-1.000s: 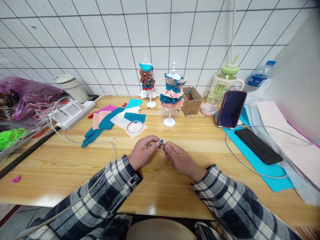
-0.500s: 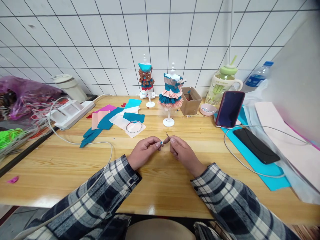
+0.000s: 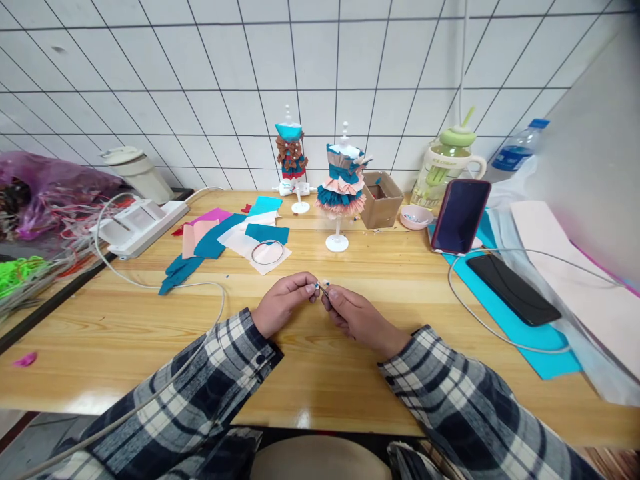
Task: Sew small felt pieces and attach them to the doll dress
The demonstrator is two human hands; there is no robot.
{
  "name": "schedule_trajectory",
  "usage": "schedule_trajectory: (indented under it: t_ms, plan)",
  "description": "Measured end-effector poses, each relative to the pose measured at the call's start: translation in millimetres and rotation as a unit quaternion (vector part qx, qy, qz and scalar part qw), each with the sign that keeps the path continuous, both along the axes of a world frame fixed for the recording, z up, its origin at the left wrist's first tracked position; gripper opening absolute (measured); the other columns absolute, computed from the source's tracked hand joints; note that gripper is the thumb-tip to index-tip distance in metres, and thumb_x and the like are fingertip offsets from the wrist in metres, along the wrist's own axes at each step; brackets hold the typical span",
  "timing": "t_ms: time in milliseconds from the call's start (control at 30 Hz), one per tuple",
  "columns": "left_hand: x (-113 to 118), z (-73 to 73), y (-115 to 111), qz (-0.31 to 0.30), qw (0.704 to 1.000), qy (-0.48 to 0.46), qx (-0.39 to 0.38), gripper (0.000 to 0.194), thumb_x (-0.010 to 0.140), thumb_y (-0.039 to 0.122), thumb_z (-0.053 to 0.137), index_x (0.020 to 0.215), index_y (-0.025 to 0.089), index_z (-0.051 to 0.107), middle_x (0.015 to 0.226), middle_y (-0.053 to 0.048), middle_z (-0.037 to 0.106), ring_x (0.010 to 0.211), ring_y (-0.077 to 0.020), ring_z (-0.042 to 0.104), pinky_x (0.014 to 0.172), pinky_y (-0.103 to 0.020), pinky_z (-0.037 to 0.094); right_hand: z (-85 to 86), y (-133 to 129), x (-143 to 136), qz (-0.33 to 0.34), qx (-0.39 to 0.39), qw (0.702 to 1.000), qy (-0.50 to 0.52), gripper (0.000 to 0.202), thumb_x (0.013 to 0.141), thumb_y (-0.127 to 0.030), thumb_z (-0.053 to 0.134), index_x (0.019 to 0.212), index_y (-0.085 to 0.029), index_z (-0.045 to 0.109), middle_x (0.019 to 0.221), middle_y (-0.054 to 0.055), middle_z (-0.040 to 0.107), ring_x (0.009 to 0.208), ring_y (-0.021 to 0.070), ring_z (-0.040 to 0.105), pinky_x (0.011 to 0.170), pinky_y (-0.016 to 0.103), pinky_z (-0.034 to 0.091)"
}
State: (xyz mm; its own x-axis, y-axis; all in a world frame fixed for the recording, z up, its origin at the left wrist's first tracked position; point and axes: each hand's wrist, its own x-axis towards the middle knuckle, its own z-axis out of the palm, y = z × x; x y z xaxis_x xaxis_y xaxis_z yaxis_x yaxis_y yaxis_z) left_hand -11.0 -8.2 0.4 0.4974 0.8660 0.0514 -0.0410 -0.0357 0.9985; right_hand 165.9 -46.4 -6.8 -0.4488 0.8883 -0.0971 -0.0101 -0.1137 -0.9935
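Observation:
My left hand point(image 3: 287, 300) is closed in a pinch on a tiny blue-and-white scrap point(image 3: 317, 285) at its fingertips. Opposite it, my right hand point(image 3: 354, 310) grips slim metal tweezers point(image 3: 323, 291), whose points reach toward that scrap. The tweezers are mostly hidden by the fingers. Just beyond both hands lies another small blue-and-white bit point(image 3: 327, 283). Behind them stands a small white dress form point(image 3: 343, 187) in a teal and pink ruffled crepe-paper dress. A second dress form point(image 3: 291, 157), dressed in turquoise, brown and red, is farther back.
Paper sheets in teal point(image 3: 220, 237), pink and white lie left of centre, with a wire ring point(image 3: 267, 253) on them. A cardboard box point(image 3: 383, 205), pink dish point(image 3: 417, 217) and propped phone point(image 3: 461, 217) stand at the back right. A white cable point(image 3: 197, 285) crosses the left side.
My right hand has lowered slightly and shifted left, tilting the tweezers from pointing up to pointing at my left fingertips. My left hand has moved slightly left.

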Motion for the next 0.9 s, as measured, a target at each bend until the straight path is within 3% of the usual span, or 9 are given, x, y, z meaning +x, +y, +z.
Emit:
schedule_trajectory:
  t_ms: [200,467,567,700,800,900]
  plan:
    - [-0.8,2.3,0.7,-0.004,0.999,0.033,0.025,0.023,0.082,0.036,0.058,0.077,0.013,0.059,0.070,-0.001,0.054,0.069,-0.0128,0.047,0.068,-0.025,0.037,4.8,0.0,-0.6,0.012,-0.074,0.997,0.013,0.037,0.089,-0.056,0.035,0.077,-0.022,0.040,0.053,-0.008,0.032,0.039,0.0065,0.025,0.035,0.020,0.024]
    - [-1.3,1.4,0.9,-0.001,0.997,0.062,0.044,0.024,0.084,0.036,0.056,0.077,0.013,0.059,0.070,-0.001,0.054,0.069,-0.0127,0.049,0.069,-0.025,0.039,3.3,2.5,-1.5,0.002,-0.065,0.998,0.002,0.036,0.086,-0.055,0.041,0.072,-0.022,0.040,0.052,-0.008,0.033,0.039,0.0062,0.027,0.034,0.019,0.024]
    - [-1.6,0.7,2.0,0.013,0.995,0.078,0.061,0.024,0.084,0.036,0.056,0.078,0.014,0.061,0.073,-0.002,0.058,0.073,-0.0140,0.052,0.074,-0.026,0.042,3.8,5.1,-0.6,-0.069,-0.070,0.995,0.027,0.035,0.086,-0.053,0.042,0.073,-0.021,0.041,0.051,-0.009,0.032,0.039,0.0060,0.026,0.034,0.019,0.023]
    - [-2.0,-0.1,4.5,0.038,0.989,0.073,0.123,0.024,0.085,0.035,0.055,0.089,0.016,0.069,0.103,-0.009,0.062,0.102,-0.0209,0.055,0.095,-0.034,0.040,3.8,9.8,3.4,-0.168,-0.084,0.978,0.096,0.032,0.086,-0.053,0.042,0.083,-0.021,0.047,0.049,-0.010,0.029,0.037,0.0060,0.024,0.034,0.019,0.028]
    - [-1.9,-0.4,5.1,0.026,0.986,0.057,0.153,0.029,0.087,0.036,0.053,0.106,0.020,0.068,0.125,-0.010,0.056,0.120,-0.0241,0.047,0.105,-0.039,0.033,3.6,10.3,4.4,-0.111,-0.175,0.966,0.153,0.025,0.082,-0.044,0.054,0.089,-0.020,0.051,0.048,-0.011,0.027,0.037,0.0048,0.021,0.036,0.016,0.028]
    - [-1.2,0.3,2.9,-0.017,0.983,0.062,0.173,0.033,0.087,0.037,0.052,0.112,0.021,0.066,0.134,-0.011,0.048,0.126,-0.0272,0.042,0.106,-0.042,0.033,3.8,9.4,3.4,-0.016,-0.299,0.928,0.221,0.017,0.082,-0.034,0.057,0.088,-0.020,0.052,0.051,-0.010,0.038,0.037,0.0027,0.018,0.033,0.013,0.015]
